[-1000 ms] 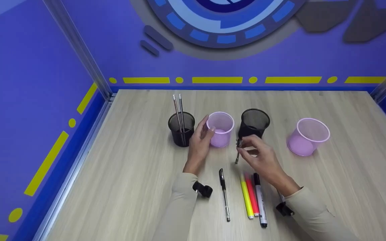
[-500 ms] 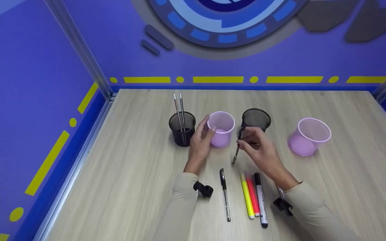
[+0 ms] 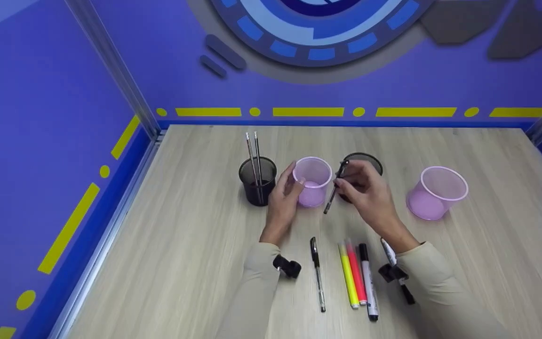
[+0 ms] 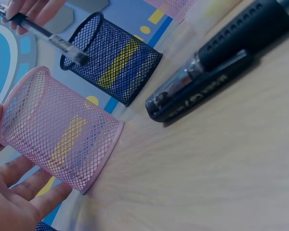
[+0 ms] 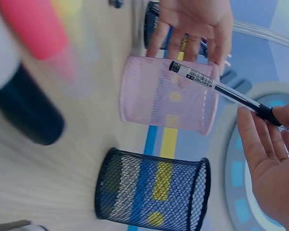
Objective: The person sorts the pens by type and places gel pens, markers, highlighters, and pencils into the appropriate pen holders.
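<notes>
My left hand (image 3: 284,207) holds a pink mesh pen holder (image 3: 312,195) at its left side, thumb near the rim and fingers along the wall. The holder stands upright and nothing shows inside it. My right hand (image 3: 370,195) pinches a clear gel pen (image 5: 226,91) near its black cap. Cap end up, the pen slants down to the left, its lower end overlapping the pink holder's wall in the right wrist view. Behind the right hand stands a black mesh pen holder (image 5: 151,190), partly hidden in the head view.
At left, another black mesh holder (image 3: 254,193) contains two pencils (image 3: 254,155). A second pink holder (image 3: 435,197) stands at right. Nearer lie a gel pen (image 3: 318,275), yellow (image 3: 347,278) and red (image 3: 356,278) highlighters, a marker (image 3: 368,285) and another marker (image 3: 388,252) partly under the right wrist.
My right hand has lifted away from me with the gel pen, now in front of the black holder. The pen has tilted more. The left hand stays at the pink holder.
</notes>
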{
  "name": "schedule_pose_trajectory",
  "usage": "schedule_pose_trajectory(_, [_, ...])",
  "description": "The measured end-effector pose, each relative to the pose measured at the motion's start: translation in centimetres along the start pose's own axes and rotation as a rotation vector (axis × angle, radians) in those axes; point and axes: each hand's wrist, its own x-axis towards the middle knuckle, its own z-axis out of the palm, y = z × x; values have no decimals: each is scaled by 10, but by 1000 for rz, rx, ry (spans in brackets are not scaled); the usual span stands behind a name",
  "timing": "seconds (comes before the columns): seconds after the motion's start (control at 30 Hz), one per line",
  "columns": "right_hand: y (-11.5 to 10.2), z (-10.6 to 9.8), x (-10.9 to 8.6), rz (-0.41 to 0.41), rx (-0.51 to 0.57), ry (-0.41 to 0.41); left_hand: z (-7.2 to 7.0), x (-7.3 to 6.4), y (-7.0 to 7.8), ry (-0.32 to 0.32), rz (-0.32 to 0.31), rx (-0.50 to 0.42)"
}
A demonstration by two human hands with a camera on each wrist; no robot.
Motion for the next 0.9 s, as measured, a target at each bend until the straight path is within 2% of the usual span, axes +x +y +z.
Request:
schedule_pose_trajectory(0.1, [-3, 0, 6, -1, 34, 10, 0, -1, 1, -2, 5, 3])
schedule_pose_trajectory(0.37, [-9, 2, 21, 19, 31, 47, 0, -2, 1, 2, -1, 22])
schedule_pose_trajectory(0.6, [-16, 6, 34, 12, 98, 74, -2, -3, 1, -7, -15, 42])
schedule_pose_trajectory(0.9, [-18, 8, 47, -1, 171, 103, -2, -3, 0, -14, -9, 19])
